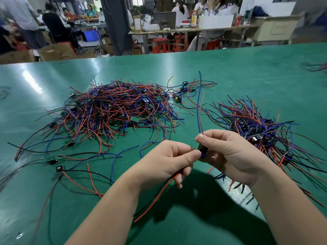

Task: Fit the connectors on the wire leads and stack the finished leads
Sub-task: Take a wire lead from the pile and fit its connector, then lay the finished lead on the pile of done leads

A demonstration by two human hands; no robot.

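Curled fingers apparently hide most of the connector.

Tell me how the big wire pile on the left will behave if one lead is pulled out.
Probably it drags neighbours along: the leads in the pile cross and tangle. Single leads look floppy yet springy: the red and black wires under the left hand droop, while the blue wire above the right hand stands up.

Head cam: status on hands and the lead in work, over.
Left hand pinches connector, red and black wires trailing below. Right hand grips same connector, blue and red wires rising. Wire piles beyond, not in the way.
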